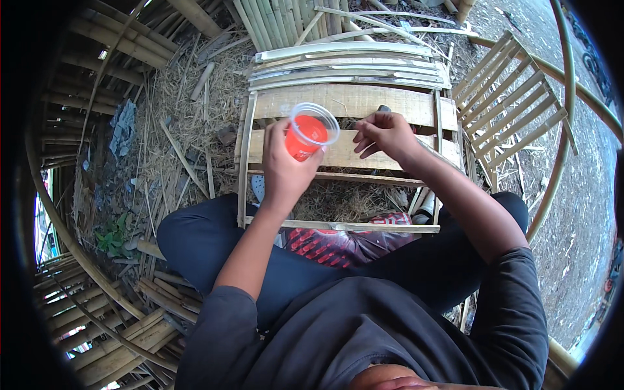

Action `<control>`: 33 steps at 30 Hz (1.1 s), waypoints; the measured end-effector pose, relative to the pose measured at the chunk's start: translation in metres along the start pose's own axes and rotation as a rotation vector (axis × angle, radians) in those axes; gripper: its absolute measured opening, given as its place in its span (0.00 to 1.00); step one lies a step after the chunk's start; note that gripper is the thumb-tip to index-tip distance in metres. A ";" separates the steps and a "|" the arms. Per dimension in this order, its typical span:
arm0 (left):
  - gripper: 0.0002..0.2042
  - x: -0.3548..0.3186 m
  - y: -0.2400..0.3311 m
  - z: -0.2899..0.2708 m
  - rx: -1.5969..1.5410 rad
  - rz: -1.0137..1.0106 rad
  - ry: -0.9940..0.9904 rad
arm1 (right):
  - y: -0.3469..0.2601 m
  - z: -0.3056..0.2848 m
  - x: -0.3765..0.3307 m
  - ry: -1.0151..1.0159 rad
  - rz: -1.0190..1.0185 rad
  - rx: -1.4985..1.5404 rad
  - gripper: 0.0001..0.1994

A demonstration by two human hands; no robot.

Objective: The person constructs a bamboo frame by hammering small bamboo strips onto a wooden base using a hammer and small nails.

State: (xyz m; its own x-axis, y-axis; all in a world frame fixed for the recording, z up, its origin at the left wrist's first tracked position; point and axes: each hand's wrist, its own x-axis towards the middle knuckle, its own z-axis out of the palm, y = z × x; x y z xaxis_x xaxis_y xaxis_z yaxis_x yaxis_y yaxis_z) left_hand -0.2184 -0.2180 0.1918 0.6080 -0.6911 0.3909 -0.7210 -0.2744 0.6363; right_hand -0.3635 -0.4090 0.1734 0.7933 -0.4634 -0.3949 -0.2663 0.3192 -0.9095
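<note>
The left hand [284, 162] has its grip clamped around a clear plastic cup [310, 132] of orange-red liquid, fingers wrapped on the far side of the wall and the thumb on the near side. The cup sits at the top of that grip, held in the air above a slatted bamboo frame [344, 104]. Its long axis is tilted: the open mouth points up and leans away from the grip toward the right hand, the base tucked down into the palm. The liquid fills only the lower part.

The right hand [385, 134] hangs just to the right of the cup, not touching it, its fingers curled loosely inward with the tips close together on nothing visible; the grip is empty.

Below both grips the frame's wooden slats run crosswise, resting across the person's dark trousers [195, 244]. Beyond the grips lie pale split bamboo strips [344, 52]. To the right of the right-hand grip stands another slatted panel [513, 91] on straw-littered ground.
</note>
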 end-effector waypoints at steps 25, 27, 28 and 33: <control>0.44 -0.090 -0.374 -0.019 0.137 -1.172 0.300 | 0.073 0.063 0.069 0.365 -0.726 -0.822 0.05; 0.44 -0.096 -0.370 -0.013 0.206 -1.173 0.241 | 0.082 0.069 0.075 0.393 -0.799 -0.862 0.04; 0.45 -0.098 -0.372 -0.019 0.202 -1.104 0.232 | 0.082 0.074 0.075 0.434 -0.843 -0.880 0.04; 0.47 -0.092 -0.370 -0.010 0.223 -1.042 0.191 | 0.086 0.076 0.068 0.497 -0.805 -0.815 0.06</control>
State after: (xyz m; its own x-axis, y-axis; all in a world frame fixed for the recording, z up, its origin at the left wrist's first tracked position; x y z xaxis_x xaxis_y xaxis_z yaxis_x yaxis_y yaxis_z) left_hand -0.0042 -0.0461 -0.0727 0.9847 0.0626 -0.1625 0.1476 -0.7952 0.5881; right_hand -0.2907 -0.3502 0.0778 0.6429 -0.6078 0.4662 -0.2037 -0.7223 -0.6609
